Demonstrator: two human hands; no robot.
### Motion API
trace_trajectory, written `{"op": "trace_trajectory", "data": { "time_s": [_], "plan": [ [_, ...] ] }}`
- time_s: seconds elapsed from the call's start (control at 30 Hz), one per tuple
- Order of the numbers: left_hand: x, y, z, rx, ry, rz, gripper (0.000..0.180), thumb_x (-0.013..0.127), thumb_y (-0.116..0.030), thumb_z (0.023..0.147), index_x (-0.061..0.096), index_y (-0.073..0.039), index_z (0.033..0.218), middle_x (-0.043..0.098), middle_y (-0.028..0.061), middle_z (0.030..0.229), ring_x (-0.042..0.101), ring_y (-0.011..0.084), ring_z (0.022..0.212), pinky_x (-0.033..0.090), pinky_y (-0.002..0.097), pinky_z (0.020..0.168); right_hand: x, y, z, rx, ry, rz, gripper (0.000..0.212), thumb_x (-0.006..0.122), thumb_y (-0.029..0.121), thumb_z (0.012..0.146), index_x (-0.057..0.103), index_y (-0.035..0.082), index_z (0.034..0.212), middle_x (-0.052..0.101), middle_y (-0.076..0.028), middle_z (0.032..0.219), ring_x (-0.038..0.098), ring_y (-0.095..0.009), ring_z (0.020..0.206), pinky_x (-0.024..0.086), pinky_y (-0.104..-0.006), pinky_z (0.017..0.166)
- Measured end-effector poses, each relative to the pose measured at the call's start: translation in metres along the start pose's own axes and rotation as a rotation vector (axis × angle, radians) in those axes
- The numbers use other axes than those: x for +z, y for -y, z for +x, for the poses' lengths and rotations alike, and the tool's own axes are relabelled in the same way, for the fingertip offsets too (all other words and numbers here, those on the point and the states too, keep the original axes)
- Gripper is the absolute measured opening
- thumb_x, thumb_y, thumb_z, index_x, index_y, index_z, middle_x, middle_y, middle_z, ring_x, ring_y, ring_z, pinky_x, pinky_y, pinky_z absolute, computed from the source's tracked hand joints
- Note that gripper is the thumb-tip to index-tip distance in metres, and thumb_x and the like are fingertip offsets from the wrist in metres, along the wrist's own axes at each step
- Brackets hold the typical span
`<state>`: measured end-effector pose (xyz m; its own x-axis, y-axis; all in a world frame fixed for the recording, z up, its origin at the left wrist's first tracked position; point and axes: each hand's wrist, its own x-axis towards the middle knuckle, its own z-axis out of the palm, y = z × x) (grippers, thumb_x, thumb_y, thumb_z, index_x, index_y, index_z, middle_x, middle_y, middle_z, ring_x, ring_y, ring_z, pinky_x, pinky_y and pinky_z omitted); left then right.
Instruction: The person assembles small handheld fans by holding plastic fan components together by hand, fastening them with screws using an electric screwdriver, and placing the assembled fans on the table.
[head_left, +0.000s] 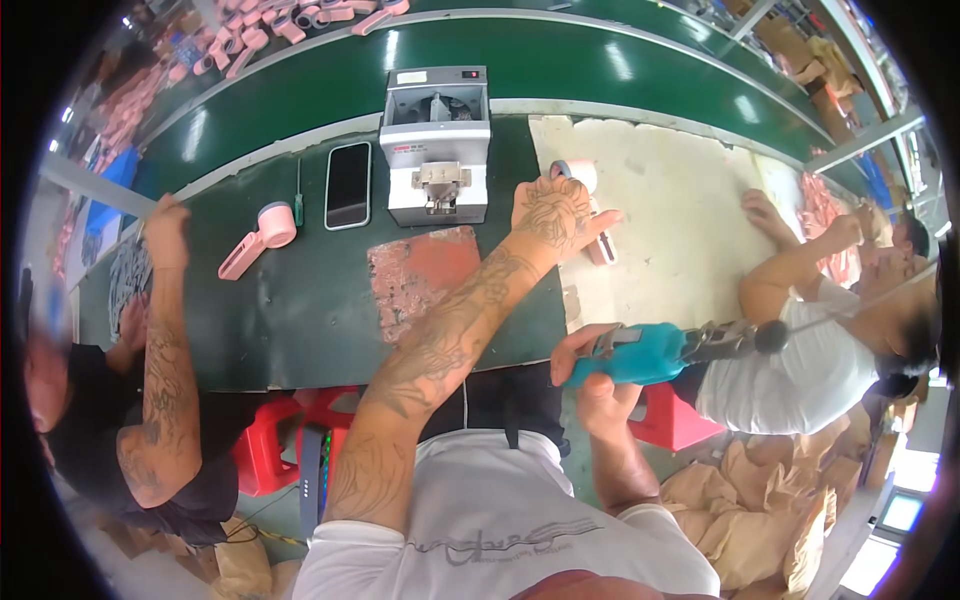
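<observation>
My left hand [555,213] reaches across the bench and is closed around a pink plastic housing [603,248]. The housing has a round head and a handle, and lies on the cardboard sheet [680,240]; my fingers hide part of it. Near the front edge, my right hand [592,380] is wrapped round a teal power screwdriver [640,355], tilted with its dark end toward the right. Left of my left hand stands a grey screw feeder [437,150]. A second pink housing [260,240] with a grey-rimmed round head lies on the green mat at the left.
A phone [347,187] and a small green-handled screwdriver [298,205] lie left of the feeder. A worn reddish pad [420,270] is in front of it. Beyond runs a green conveyor [560,60]; pink housings pile up far left. People sit at both sides, near red stools [670,420].
</observation>
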<state>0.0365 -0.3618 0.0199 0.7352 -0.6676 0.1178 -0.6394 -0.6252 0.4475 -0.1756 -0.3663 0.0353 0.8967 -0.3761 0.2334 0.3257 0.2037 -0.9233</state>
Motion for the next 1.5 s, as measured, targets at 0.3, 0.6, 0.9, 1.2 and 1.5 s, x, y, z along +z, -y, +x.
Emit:
{"op": "trace_trajectory", "data": {
  "time_s": [0.3, 0.6, 0.9, 1.2, 1.5],
  "plan": [
    [-0.001, 0.017, -0.036, 0.026, -0.131, -0.228, 0.029, 0.07, -0.035, 0.086, 0.072, -0.011, 0.104, 0.072, 0.0097, 0.099, 0.069, 0.0304, 0.094, 0.053, 0.0445, 0.082, -0.017, 0.002, -0.007, 0.022, -0.034, -0.062, 0.074, 0.081, 0.056, 0.086, 0.062, -0.008, 0.117, 0.063, -0.007, 0.075, 0.059, -0.014, 0.067, 0.044, -0.0272, 0.059],
    [-0.059, 0.082, -0.148, 0.25, -0.252, -0.181, 0.016, 0.074, -0.015, 0.088, 0.069, -0.008, 0.102, 0.064, 0.0071, 0.101, 0.065, 0.0323, 0.098, 0.055, 0.0443, 0.083, 0.011, 0.001, 0.024, 0.06, -0.023, -0.178, 0.082, 0.067, 0.072, 0.089, 0.057, -0.007, 0.108, 0.06, -0.009, 0.072, 0.059, -0.019, 0.063, 0.048, -0.0317, 0.058],
    [-0.056, 0.129, -0.148, 0.204, -0.276, -0.189, 0.023, 0.071, -0.027, 0.094, 0.075, -0.006, 0.103, 0.065, 0.008, 0.104, 0.062, 0.0315, 0.099, 0.051, 0.0445, 0.087, 0.09, -0.031, 0.136, -0.262, 0.067, -0.059, 0.07, 0.064, 0.065, 0.096, 0.057, -0.001, 0.116, 0.056, -0.006, 0.071, 0.054, -0.019, 0.062, 0.045, -0.0351, 0.059],
    [-0.045, 0.126, -0.162, 0.171, -0.34, -0.185, 0.041, 0.073, -0.041, 0.092, 0.073, -0.005, 0.112, 0.068, 0.0099, 0.113, 0.063, 0.0322, 0.11, 0.051, 0.0449, 0.097, 0.12, -0.076, 0.19, -0.357, 0.155, -0.288, 0.044, 0.064, 0.04, 0.105, 0.06, -0.003, 0.111, 0.062, -0.006, 0.075, 0.062, -0.016, 0.068, 0.05, -0.0309, 0.063],
    [-0.041, 0.13, -0.159, 0.125, -0.326, -0.194, 0.044, 0.072, -0.045, 0.093, 0.072, -0.005, 0.113, 0.068, 0.0126, 0.117, 0.063, 0.0387, 0.118, 0.05, 0.0491, 0.1, 0.12, -0.073, 0.183, -0.187, 0.173, -0.34, 0.042, 0.062, 0.042, 0.105, 0.058, 0.0, 0.105, 0.061, -0.005, 0.075, 0.06, -0.016, 0.066, 0.048, -0.0297, 0.06]
  ]
}}
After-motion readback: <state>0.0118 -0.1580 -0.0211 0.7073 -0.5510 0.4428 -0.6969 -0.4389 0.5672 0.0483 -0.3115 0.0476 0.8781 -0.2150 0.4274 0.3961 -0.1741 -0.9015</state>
